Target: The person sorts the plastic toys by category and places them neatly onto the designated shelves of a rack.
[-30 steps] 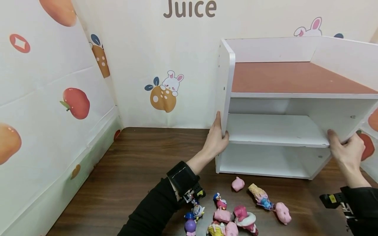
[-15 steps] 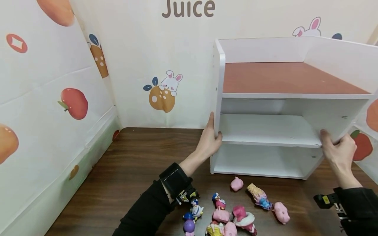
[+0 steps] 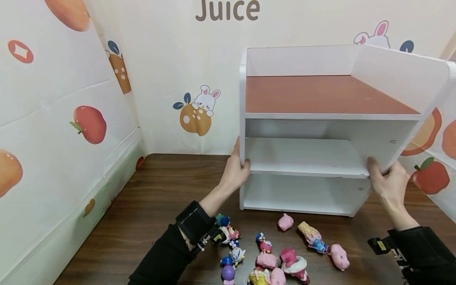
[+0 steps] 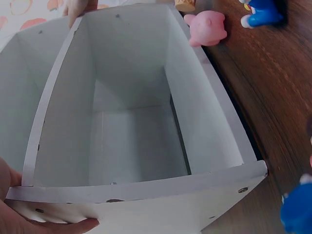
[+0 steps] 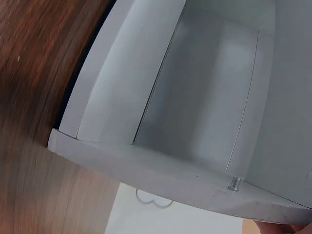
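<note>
Both hands grasping; I see neither one released. The white shelf unit stands between them, open front toward the person. Left hand: on the left side panel, thumb at the front edge, fingers along the outer face. Right hand: on the right side panel near middle-shelf level, thumb at the front edge, remaining fingers mostly outside. I cannot tell whether the unit's base is touching the brown table throughout. My right wrist view gives a metal peg inside the right panel, near the right hand.

Toys lie on the near side of both hands. Between them, I log a small pink toy just before the unit; toward the right hand, a cone-shaped toy beside a second pink toy. Below the left hand, near its wrist: a purple-and-blue figure and a blue-and-white figure.
</note>
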{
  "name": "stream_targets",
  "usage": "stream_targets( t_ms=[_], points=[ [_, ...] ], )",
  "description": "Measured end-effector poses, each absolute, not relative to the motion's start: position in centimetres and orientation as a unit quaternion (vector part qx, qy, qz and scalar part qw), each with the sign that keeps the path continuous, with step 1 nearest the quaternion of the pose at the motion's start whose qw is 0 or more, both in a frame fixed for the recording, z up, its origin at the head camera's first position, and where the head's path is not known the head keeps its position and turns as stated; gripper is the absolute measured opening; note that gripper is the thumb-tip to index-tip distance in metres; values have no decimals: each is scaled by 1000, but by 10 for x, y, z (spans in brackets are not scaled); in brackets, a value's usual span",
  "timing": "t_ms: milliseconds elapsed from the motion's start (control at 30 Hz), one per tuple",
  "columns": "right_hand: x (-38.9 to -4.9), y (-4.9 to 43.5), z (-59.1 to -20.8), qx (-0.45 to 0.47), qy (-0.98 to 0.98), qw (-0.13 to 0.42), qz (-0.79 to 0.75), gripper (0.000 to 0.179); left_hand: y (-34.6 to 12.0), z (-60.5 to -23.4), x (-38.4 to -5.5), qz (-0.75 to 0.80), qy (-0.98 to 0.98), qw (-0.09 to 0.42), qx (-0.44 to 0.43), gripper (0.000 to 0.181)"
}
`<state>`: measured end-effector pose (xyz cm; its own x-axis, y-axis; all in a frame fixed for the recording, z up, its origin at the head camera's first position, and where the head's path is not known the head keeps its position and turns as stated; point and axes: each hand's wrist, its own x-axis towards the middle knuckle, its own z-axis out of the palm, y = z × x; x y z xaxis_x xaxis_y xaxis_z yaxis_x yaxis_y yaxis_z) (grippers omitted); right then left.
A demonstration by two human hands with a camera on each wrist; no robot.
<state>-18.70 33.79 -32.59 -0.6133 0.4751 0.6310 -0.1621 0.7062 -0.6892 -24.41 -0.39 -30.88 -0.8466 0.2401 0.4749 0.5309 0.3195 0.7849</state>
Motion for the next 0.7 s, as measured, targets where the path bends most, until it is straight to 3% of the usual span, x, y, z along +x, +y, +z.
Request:
stream_targets(
  t_ms=[400,700],
  points=[
    [-192,305,-323,-40,-833,430,345,22,-39,-309,-241,-563,-781,167,-211,59],
    [-197,286,-324,-2,-840,415,350,25,-56,-305,-231,-614,-738,200,-194,49]
  ],
)
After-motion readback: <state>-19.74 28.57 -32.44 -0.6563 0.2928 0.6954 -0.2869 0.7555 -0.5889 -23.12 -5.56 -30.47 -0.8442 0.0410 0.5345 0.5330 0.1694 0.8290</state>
